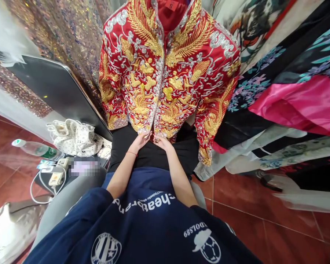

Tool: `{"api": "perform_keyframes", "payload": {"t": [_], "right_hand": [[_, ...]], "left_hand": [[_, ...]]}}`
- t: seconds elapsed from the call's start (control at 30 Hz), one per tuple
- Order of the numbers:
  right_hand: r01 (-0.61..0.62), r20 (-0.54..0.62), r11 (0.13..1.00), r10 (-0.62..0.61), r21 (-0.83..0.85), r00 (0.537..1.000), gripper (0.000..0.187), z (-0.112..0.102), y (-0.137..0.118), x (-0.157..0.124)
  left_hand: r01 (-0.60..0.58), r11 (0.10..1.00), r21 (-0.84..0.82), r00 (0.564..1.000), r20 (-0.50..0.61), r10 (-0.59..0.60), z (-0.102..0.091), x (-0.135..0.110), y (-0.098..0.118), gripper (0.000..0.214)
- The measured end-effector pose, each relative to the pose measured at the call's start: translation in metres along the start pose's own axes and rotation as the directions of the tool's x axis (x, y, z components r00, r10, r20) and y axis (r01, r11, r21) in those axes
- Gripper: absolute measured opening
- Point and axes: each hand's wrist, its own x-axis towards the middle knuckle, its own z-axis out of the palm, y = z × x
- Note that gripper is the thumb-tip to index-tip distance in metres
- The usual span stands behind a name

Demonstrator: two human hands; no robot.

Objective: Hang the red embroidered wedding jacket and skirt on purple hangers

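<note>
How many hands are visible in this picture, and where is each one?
2: the left hand and, beside it, the right hand, both touching the red jacket at its bottom. No others show.

1. Ahead of me sits the jacket (177, 83), with the left hand (141, 141) and right hand (164, 143) side by side at its lower front edge.
2. Left of the jacket I have a panel (63, 88), hanging cloth (82, 36) behind it.
3. Before the panel lies a cloth bundle (71, 138); the bottle (35, 149) is left of it, the power strip (58, 176) nearer me.
4. Right of the jacket, I see garments (294, 104).
</note>
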Motion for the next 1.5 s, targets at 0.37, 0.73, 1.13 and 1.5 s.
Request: {"api": "perform_keyframes", "payload": {"t": [0.37,0.73,1.13,1.5], "right_hand": [[0.183,0.021,0.981,-0.184,0.062,0.983,0.011,0.002,0.001,0.0],[0.248,0.064,0.959,-0.258,0.135,0.964,0.026,0.001,-0.001,0.0],[0.288,0.037,0.947,-0.295,0.141,0.955,0.024,0.001,0.0,0.001],[0.339,-0.025,0.925,-0.34,0.171,0.94,0.027,0.01,0.0,0.002]], "left_hand": [[0.039,0.998,0.049,0.998,0.051,-0.042,0.01,-0.001,-0.004,0.012],[0.013,1.0,0.009,0.998,0.055,-0.013,0.024,-0.007,-0.016,0.02],[-0.003,1.0,-0.017,1.0,0.028,0.004,0.03,-0.01,-0.022,0.016],[-0.06,0.998,0.023,0.998,0.034,0.059,0.033,-0.017,-0.019,0.024]]}}
